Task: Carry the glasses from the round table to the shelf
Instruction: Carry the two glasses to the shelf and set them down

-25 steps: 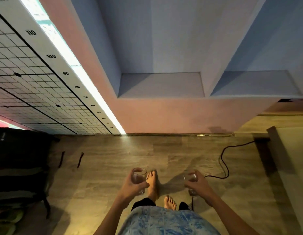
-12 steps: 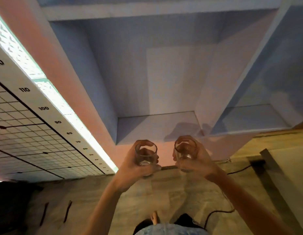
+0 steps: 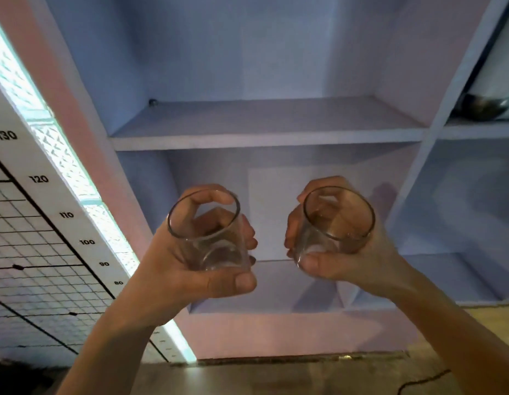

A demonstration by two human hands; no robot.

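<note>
I hold two short clear glasses in front of a pale blue-lilac shelf unit. My left hand (image 3: 187, 260) is wrapped around the left glass (image 3: 207, 232), its mouth tilted toward me. My right hand (image 3: 347, 252) grips the right glass (image 3: 333, 226), also tilted. Both glasses look empty. They hang in the air side by side, below the middle shelf board (image 3: 264, 135) and in front of the lower compartment (image 3: 276, 280). The round table is out of view.
A dark metal bowl (image 3: 481, 108) sits on the shelf of the right-hand column. A small dark object (image 3: 153, 102) lies at the back left of the middle shelf. A white measuring grid panel (image 3: 33, 238) with a lit strip stands at left. A black cable (image 3: 424, 382) lies on the wooden floor.
Both hands have risen from near the floor to shelf height with the glasses, and come closer to the camera. The view has tilted up, so the upper shelves now show.
</note>
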